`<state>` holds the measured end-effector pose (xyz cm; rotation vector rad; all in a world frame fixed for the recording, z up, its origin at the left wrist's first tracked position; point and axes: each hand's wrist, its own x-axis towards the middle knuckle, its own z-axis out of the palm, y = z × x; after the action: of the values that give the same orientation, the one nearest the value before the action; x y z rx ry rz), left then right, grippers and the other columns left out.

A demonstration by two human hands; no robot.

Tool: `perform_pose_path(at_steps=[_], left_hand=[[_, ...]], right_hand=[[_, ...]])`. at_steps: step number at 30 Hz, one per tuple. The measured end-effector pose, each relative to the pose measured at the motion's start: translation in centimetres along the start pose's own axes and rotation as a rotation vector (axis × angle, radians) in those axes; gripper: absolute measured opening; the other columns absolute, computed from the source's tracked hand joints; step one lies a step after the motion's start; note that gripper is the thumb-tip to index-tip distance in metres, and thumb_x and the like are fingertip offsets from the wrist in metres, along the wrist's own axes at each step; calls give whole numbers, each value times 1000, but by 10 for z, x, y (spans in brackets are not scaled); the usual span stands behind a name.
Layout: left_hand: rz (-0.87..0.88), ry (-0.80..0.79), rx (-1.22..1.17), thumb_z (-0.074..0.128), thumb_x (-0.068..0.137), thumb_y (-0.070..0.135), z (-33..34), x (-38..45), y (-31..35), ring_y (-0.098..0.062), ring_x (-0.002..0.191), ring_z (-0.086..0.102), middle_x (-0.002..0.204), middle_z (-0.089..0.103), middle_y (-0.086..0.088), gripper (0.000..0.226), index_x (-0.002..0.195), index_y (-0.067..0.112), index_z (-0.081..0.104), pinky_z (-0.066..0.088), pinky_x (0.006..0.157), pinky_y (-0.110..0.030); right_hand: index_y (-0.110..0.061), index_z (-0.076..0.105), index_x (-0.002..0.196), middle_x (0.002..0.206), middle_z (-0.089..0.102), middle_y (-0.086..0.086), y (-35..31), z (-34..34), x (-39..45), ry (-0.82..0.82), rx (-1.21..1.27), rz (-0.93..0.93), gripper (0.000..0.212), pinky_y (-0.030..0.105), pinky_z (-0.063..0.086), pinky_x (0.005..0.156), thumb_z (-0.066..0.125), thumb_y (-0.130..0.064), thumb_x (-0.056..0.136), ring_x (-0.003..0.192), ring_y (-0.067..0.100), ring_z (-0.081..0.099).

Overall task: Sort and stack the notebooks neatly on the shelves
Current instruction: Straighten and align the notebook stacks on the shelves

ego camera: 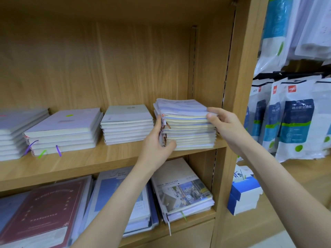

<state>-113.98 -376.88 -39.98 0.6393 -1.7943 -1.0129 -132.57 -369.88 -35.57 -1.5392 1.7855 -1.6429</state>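
A tall stack of pale lilac notebooks [186, 122] stands at the right end of the upper wooden shelf [93, 163]. My left hand [157, 145] presses flat against the stack's left side, thumb at its lower front edge. My right hand [223, 127] grips the stack's right front corner, fingers curled over the top notebooks. To the left stand a white notebook stack [125, 122], a lilac stack with purple and green ribbons [62, 131], and another pale stack [12, 133] at the frame's edge.
The lower shelf holds a maroon notebook [44, 212], blue-and-white notebooks [138, 208] and a photo-cover stack [184, 192]. The shelf's upright side panel [238, 104] stands just right of the stack. Hanging white-and-blue packets [293, 120] and blue-and-white boxes [245, 196] lie beyond it.
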Motion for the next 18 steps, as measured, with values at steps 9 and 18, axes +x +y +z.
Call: perform_pose_path(at_steps=[9, 18], left_hand=[[-26, -93, -21, 57, 88, 0, -17, 10, 18, 34, 89, 40, 112, 39, 38, 71, 136, 33, 17, 34, 76, 3], [-48, -195, 92, 72, 79, 12, -18, 23, 12, -1, 111, 57, 123, 59, 12, 71, 138, 29, 36, 46, 90, -15]], right_hand=[[-22, 33, 144, 144, 39, -5, -7, -8, 6, -33, 70, 38, 49, 25, 33, 96, 45, -34, 98, 125, 9, 39], [-14, 36, 142, 145, 39, 4, -18, -2, 20, -209, -30, 156, 59, 38, 33, 109, 58, -34, 91, 130, 21, 40]])
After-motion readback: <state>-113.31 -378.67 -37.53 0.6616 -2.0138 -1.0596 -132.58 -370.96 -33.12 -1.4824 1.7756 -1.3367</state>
